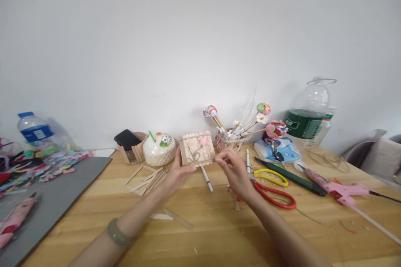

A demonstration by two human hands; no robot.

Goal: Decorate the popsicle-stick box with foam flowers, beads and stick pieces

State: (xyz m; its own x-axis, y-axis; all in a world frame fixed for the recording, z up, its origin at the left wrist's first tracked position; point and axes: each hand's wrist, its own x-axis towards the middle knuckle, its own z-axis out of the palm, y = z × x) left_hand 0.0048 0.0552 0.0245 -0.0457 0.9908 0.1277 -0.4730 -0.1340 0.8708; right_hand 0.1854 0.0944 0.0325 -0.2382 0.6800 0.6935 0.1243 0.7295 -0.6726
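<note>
My left hand (179,172) grips a craft-stick panel (189,156) by its left side and lower edge, tilted up above the table. Twine runs along the panel's edges, and a pink heart (203,141), a small heart outline and looped twine decorate its face. At the panel's lower right corner, my right hand (234,170) has its fingers pinched together; whatever is between them is too small to make out. A white marker (206,179) lies below the panel. Beside my right wrist are red-handled scissors or pliers (277,197) with one yellow handle.
Loose craft sticks (153,181), a white coconut (159,152) and a stick holder (130,154) with a phone are on the left. Behind my right hand stands a decorated pot (230,145) of paper flowers. A pink glue gun (340,187) and large bottle (308,112) are right.
</note>
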